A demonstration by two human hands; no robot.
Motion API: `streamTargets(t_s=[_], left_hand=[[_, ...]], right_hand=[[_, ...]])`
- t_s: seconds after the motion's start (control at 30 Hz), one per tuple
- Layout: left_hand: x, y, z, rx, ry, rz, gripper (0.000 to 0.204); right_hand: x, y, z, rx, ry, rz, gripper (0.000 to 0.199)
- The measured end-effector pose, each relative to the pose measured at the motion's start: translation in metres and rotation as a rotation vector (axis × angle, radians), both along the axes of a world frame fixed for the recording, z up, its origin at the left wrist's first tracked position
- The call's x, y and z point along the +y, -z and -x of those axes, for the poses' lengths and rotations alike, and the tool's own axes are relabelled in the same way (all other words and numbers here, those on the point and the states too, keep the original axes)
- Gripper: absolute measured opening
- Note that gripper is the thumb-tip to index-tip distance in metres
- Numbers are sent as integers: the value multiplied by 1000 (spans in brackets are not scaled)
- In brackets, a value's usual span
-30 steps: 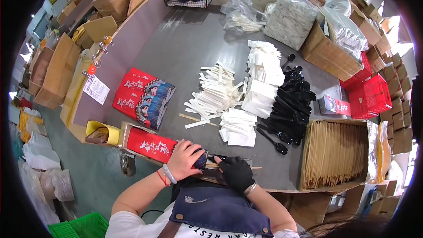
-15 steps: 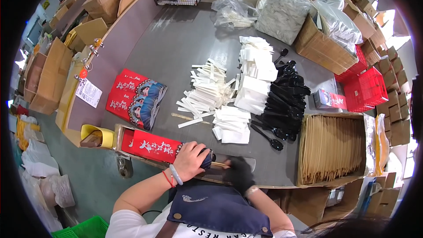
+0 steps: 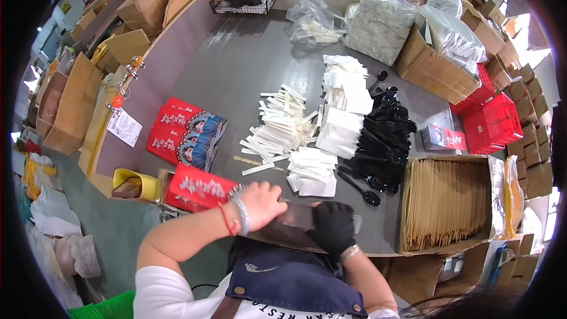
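Observation:
My left hand [image 3: 263,205], bare, with a bracelet and red cord at the wrist, is closed over the right end of a red printed packet [image 3: 198,188]. The packet is blurred and lies tilted over a long narrow box at the table's near edge. My right hand [image 3: 332,227] wears a black glove. Its fingers are curled by a smeared, see-through brownish strip [image 3: 296,217] at the near edge; what they hold is hidden. Beyond my left hand lie white paper packets [image 3: 313,171] and loose white paper strips [image 3: 277,124].
A fanned stack of red and blue packets [image 3: 186,133] lies at left. Black plastic spoons [image 3: 387,136] are heaped right of the white packets. An open carton of thin wooden sticks [image 3: 449,207] stands at right, near red baskets [image 3: 493,124]. A yellow holder [image 3: 136,184] sits at the left corner.
The red packet has shifted and tilted under my left hand, which moved slightly right. My right hand moved right and up; the thin wooden stick end at its fingers no longer shows.

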State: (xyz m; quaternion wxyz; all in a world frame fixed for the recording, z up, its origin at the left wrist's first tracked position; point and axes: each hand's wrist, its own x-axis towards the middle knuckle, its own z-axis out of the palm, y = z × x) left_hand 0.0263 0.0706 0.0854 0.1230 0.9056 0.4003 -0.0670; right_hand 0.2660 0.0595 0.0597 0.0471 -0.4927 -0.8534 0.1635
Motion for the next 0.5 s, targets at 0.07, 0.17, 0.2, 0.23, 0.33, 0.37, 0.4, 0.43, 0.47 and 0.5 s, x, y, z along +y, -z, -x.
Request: streamTargets(t_s=[0.07,0.17,0.2,0.23,0.33,0.37,0.4,0.43,0.47,0.5], left_hand=[[18,-12,28,-60,-6,-55,26],[36,4,76,-86,-113,-241,35],[31,9,83,-94,-188,-286,29],[25,17,82,-108,-257,-328,24],[-26,52,54,-431,-582,-250,54],[-38,52,36,-372,-641,-254,69],[-50,58,24,-341,-719,-237,74],[-57,65,18,-311,-795,-218,79],[-59,73,19,-311,-799,-215,79],[-60,82,22,-389,-835,-203,82]], right_hand=[[4,-11,-22,32,77,-42,57],[-1,-10,-34,65,130,-57,57],[-4,-13,-31,9,107,-36,58],[-6,-13,-28,-54,91,-13,59],[-12,-15,-16,-28,72,33,55],[-11,-14,-14,-43,74,54,54],[-11,-13,-13,-43,68,57,54],[-12,-13,-13,-60,61,50,54],[-12,-13,-12,-77,54,43,53],[-11,-13,-11,-79,51,45,53]])
